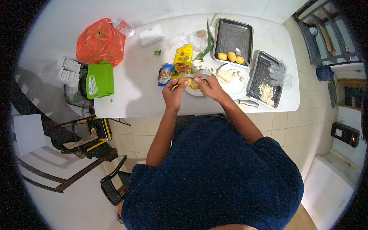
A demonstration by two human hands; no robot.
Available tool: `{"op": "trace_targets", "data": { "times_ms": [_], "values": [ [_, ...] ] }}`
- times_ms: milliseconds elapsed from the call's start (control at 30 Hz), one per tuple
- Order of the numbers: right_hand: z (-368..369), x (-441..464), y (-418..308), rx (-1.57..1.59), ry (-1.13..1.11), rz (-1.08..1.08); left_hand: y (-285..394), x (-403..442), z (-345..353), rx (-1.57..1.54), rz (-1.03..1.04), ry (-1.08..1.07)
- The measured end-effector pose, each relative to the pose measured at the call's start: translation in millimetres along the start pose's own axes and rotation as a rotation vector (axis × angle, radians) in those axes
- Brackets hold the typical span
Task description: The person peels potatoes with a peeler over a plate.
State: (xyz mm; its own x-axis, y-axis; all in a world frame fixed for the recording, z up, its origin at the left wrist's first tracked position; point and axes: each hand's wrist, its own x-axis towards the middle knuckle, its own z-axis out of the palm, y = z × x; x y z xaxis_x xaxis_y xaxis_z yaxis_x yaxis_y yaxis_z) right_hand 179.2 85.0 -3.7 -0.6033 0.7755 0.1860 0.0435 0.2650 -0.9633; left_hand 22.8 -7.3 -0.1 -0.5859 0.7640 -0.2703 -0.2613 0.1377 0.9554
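Over a white plate (196, 92) with peelings on it, my left hand (174, 92) grips a yellowish potato (185, 81). My right hand (211, 87) is closed on a grey peeler (202, 73), whose head is close to the potato. Just beyond my left hand lie a yellow packet (183, 55) and a blue packet (165, 74). To the right of my right hand is another white plate (234, 94) holding pale pieces. A knife (248, 103) lies near the table's front edge.
A dark tray (234, 26) holds three peeled yellow potatoes (231, 56) and a spoon. Another dark tray (253, 87) holds pale crumbly food and a plastic bag. Green stalks, a white box (151, 35), a bottle (126, 29), a red bag (100, 44) and a green bag (100, 79) are around.
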Motion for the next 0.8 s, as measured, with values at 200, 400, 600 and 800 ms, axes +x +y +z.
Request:
{"op": "trace_targets", "data": {
  "times_ms": [200,400,600,800],
  "values": [
    [7,-2,-15,0.096,0.008,-0.014,-18,7,-2,-0.105,0.030,0.061],
    [13,-2,-11,0.026,0.058,-0.148,-12,0,4,-0.019,0.095,0.122],
    [16,0,-12,0.000,0.089,-0.145,-8,-7,13,-0.052,0.103,0.134],
    [15,5,-13,-0.063,0.091,-0.196,-1,-9,15,-0.005,0.092,0.118]
  ]
}}
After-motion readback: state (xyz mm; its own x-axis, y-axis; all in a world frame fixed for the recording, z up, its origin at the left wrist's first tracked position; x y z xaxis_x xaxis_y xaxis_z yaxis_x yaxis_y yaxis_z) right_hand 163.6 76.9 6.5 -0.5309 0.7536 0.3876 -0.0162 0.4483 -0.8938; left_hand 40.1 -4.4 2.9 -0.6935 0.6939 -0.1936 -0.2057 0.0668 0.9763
